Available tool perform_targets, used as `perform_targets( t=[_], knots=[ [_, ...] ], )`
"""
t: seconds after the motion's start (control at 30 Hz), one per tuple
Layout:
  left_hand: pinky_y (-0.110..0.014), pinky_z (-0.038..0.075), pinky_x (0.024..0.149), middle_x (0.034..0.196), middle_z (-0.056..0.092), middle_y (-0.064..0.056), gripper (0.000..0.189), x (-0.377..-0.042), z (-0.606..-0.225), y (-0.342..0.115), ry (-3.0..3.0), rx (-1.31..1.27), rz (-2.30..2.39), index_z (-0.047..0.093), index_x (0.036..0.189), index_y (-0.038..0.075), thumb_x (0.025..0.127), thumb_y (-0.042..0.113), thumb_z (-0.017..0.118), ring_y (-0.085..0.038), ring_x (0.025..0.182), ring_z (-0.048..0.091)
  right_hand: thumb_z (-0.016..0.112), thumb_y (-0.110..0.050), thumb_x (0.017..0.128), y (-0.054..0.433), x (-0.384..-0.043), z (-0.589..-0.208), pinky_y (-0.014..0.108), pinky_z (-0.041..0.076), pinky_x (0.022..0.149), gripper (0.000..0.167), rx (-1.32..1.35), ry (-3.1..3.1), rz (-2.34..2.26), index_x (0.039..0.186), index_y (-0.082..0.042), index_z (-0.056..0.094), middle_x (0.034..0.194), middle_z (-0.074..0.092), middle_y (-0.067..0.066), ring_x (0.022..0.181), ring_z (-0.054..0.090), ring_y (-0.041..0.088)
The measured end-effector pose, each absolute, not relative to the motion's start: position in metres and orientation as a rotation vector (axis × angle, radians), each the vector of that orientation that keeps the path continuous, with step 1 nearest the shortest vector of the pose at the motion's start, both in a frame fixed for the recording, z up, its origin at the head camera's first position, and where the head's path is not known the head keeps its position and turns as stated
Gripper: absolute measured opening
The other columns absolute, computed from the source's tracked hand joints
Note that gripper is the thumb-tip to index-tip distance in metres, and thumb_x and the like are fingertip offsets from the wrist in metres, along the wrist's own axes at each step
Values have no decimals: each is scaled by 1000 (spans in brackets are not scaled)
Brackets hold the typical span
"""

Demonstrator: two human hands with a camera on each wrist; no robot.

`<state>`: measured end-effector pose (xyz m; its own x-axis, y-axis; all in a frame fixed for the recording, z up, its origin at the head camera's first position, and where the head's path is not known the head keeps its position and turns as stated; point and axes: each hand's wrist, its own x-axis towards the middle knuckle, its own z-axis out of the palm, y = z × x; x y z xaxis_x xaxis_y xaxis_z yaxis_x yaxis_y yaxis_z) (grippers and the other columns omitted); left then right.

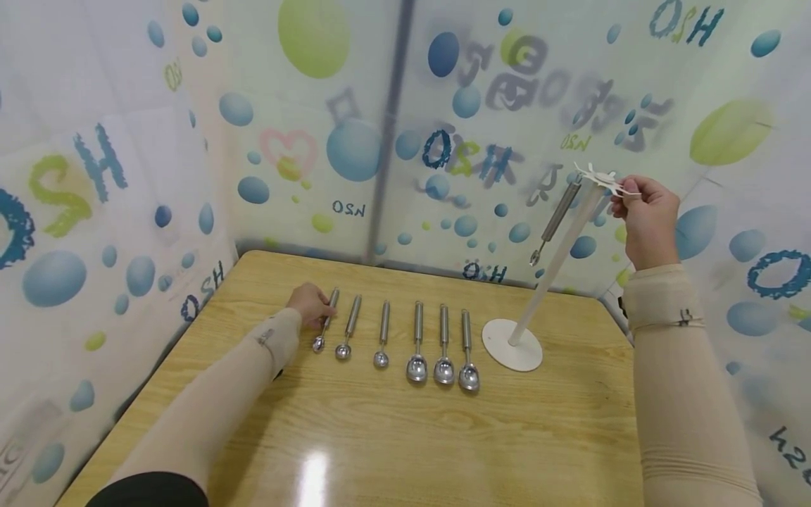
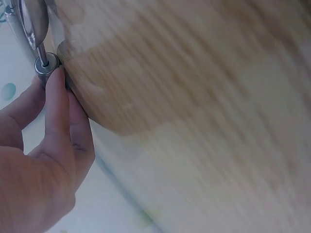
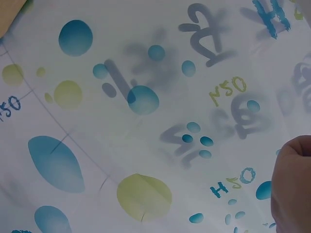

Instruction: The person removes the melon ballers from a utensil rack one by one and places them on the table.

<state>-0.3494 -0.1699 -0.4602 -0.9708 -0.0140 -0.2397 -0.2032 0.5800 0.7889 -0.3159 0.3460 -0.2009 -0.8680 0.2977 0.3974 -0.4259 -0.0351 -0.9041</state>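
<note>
At the left end of a row of metal scoops, my left hand (image 1: 308, 305) pinches the handle of a small scoop (image 1: 319, 343). The left wrist view shows thumb and fingers of the left hand (image 2: 53, 141) around that steel handle (image 2: 47, 64), just below the bowl. My right hand (image 1: 652, 220), raised at the right, pinches an arm of the white hook ring (image 1: 598, 176) atop a tilted white stand (image 1: 557, 257). From this ring hangs another small scoop (image 1: 556, 224), bowl down. Only part of the right hand (image 3: 293, 187) shows in its wrist view.
Right of the held scoop lie two small scoops (image 1: 343, 351) (image 1: 381, 359) and three larger oval scoops (image 1: 417, 367), bowls toward me. The stand's round base (image 1: 512, 345) is on the wooden table (image 1: 380, 443). Patterned curtains (image 1: 304, 176) enclose the table's back and sides.
</note>
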Motion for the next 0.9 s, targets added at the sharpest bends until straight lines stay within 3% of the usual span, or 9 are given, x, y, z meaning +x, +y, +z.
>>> perform_targets(
  t=[0.3,0.57,0.9],
  knots=[
    [-31,62,68,105,66,-19,34,-350,-456,-175,2590,-147,1314,65,117,-10,92,9,76,-24,82,69,68,-24,91,346,-316,-200,16,52,64,21,127,-1773,1930,95,-4,72,84,62,5,68,54,14],
    [-38,60,84,125,61,-26,40,-355,-430,-177,2649,-23,1300,59,126,-10,97,16,70,-38,109,66,67,-22,93,347,-319,-200,16,52,63,19,148,-1775,1920,94,-4,72,81,63,4,68,55,13],
    [-41,59,88,129,63,-21,42,-358,-376,-125,2743,324,1293,61,130,-4,98,22,70,-35,114,63,66,-21,94,348,-318,-201,16,52,61,19,182,-1758,1915,91,-3,72,78,63,5,63,55,12]
  ],
)
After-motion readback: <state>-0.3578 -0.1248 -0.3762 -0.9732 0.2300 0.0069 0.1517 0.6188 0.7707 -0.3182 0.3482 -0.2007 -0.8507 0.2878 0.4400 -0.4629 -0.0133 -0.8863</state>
